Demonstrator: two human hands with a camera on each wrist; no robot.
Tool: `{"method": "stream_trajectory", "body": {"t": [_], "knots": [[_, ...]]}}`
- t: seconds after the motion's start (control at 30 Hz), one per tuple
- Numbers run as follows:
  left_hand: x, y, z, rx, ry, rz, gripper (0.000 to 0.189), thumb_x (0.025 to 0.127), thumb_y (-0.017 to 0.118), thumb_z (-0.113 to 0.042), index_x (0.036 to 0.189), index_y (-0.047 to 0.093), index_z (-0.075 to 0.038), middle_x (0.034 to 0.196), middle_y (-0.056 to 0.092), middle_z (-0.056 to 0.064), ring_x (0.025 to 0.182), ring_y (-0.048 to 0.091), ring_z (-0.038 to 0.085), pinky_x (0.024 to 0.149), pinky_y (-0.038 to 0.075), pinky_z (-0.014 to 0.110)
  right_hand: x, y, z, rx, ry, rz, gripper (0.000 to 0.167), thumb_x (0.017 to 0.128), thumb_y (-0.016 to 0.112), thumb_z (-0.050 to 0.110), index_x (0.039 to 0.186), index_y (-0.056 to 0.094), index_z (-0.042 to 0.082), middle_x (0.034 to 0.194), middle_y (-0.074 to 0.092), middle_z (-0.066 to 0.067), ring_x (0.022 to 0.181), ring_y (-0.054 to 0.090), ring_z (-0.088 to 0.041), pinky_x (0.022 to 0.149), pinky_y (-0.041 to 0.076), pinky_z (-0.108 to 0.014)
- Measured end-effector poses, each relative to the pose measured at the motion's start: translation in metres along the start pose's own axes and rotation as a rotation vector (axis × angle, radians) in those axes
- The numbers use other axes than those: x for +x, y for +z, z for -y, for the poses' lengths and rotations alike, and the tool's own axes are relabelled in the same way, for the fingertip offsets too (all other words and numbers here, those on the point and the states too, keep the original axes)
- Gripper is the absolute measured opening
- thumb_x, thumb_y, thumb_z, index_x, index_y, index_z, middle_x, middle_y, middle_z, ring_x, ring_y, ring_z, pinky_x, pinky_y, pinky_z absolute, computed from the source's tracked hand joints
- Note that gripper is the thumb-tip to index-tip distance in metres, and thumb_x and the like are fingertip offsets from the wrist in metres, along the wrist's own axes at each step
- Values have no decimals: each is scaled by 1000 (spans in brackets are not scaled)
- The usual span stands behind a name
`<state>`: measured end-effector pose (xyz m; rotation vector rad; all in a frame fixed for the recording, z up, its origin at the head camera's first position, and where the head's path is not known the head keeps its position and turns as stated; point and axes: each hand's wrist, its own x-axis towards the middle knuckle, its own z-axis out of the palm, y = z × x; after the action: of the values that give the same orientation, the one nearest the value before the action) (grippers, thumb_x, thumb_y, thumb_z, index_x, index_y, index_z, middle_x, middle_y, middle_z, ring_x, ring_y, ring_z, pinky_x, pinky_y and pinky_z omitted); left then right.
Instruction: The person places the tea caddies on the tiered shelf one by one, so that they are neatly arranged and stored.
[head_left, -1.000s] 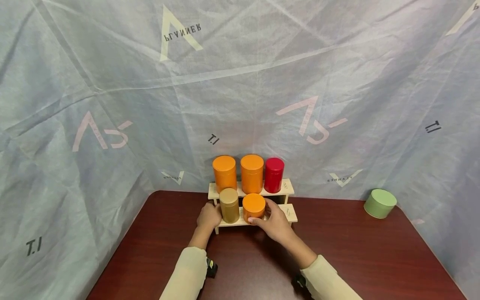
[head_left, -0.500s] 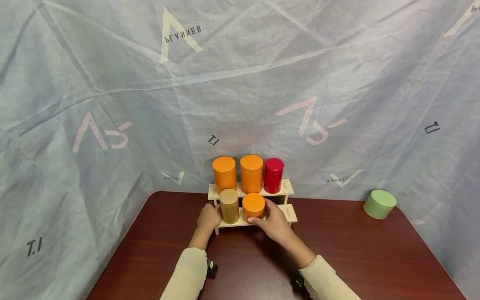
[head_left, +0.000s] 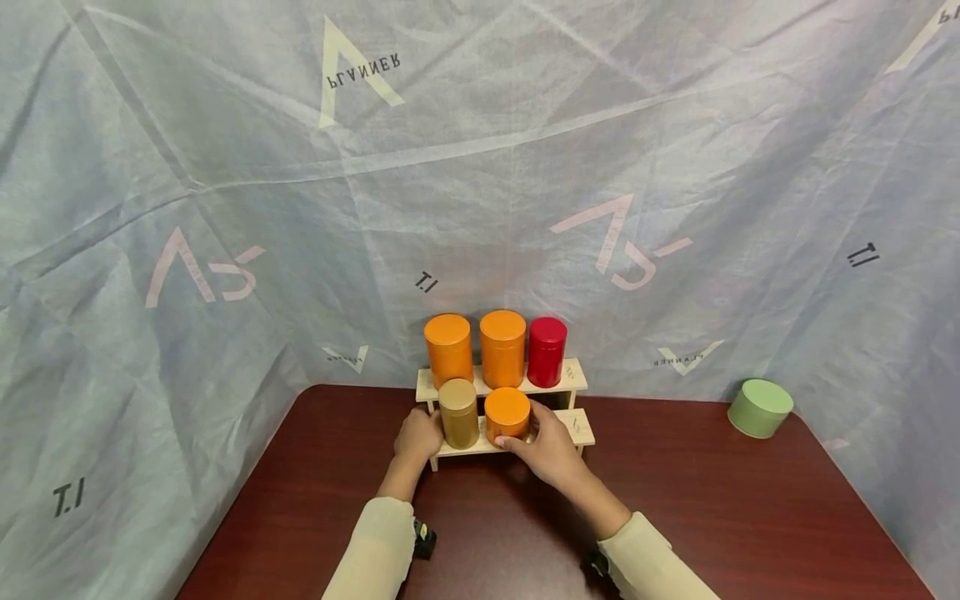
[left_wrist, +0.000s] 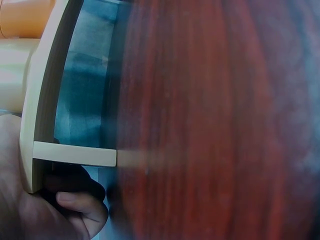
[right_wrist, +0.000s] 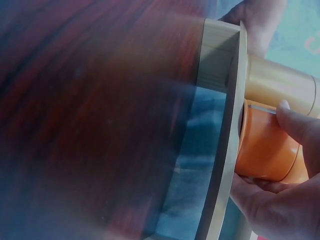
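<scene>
My right hand [head_left: 551,446] holds a short orange tin [head_left: 507,408] by its sides on the lower step of a small wooden two-step rack [head_left: 577,423]. In the right wrist view the thumb [right_wrist: 295,122] lies on one side of the tin, the fingers on the other. My left hand [head_left: 417,433] grips the left end of that lower step, next to a gold tin [head_left: 458,417]. Curled fingertips [left_wrist: 82,205] show under the board in the left wrist view. On the upper step stand two tall orange tins [head_left: 450,354] and a slim red tin [head_left: 548,354].
A green tin [head_left: 761,410] sits at the right back corner of the dark red-brown table [head_left: 697,492]. Grey printed cloth [head_left: 480,208] hangs close behind the rack and along both sides.
Hands, rack and tins keep their places. Only the head view has shifted very slightly.
</scene>
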<state>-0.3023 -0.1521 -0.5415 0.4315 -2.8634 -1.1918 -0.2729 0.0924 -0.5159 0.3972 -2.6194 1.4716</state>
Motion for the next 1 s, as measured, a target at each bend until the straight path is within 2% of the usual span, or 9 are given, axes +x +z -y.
{"method": "stream_trajectory", "body": {"t": [0.27,0.47,0.63,0.8,1.0], "knots": [[2,0,-1,-4,11,-6,42,111,44,-34,131,65,-4,82,61,10,69,56,24,60,42,37,0,-1,1,-5,-13,-9,76,85,91,31,147,56,4,139,67,-16,128,65,-31,111,51,-53],[3,1,2,8,20,-6,44,111,44,-35,132,65,-3,85,63,10,71,58,24,61,44,38,-1,-2,-2,-25,22,4,84,82,93,34,150,53,3,143,63,-18,130,63,-33,110,52,-53],[1,0,3,20,20,-2,43,112,43,-34,129,65,-2,86,63,11,72,59,24,62,46,38,-4,-4,-3,34,46,33,88,82,93,30,153,49,2,145,60,-19,130,64,-34,109,53,-53],[1,-1,1,44,12,-12,42,111,43,-36,124,67,-4,89,65,11,75,60,25,65,48,40,-7,-12,-1,77,56,64,87,85,91,24,155,46,-1,145,60,-21,133,63,-37,113,51,-55],[2,-1,1,42,10,-11,42,111,43,-36,122,68,-4,86,63,11,74,59,25,64,47,40,-12,-27,2,48,93,98,89,84,89,20,157,43,-3,149,55,-28,134,61,-45,110,52,-57]]}}
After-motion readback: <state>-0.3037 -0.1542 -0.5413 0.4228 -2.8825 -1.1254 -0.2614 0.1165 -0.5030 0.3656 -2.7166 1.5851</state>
